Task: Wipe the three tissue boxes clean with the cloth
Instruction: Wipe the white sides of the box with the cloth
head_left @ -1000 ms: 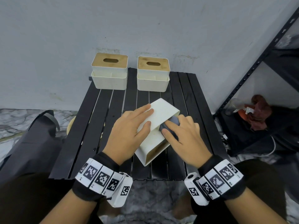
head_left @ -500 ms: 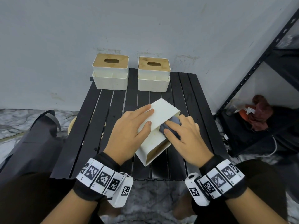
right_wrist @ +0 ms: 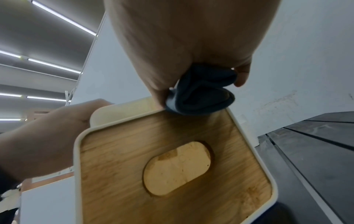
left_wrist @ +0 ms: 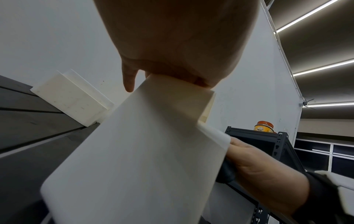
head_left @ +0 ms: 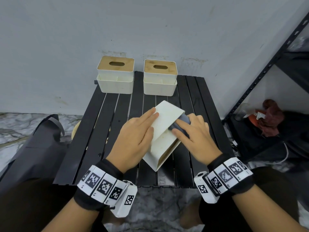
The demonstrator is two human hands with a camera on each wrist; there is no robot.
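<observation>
I am steadying the tipped cream plastic tissue box with a wooden lid (head_left: 164, 129) on the black slatted counter (head_left: 103, 131), my left hand (head_left: 133, 136) lying flat with straight fingers, while my right hand (head_left: 194, 136) is clutching the bunched dark grey cloth (head_left: 181, 122) against its side. Two matching boxes (head_left: 115, 76) are standing by the wall.

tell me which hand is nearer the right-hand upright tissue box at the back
Right. The right hand, wiping with the cloth, lies almost straight in front of that tissue box. The left hand rests further to the left on the tipped box.
</observation>
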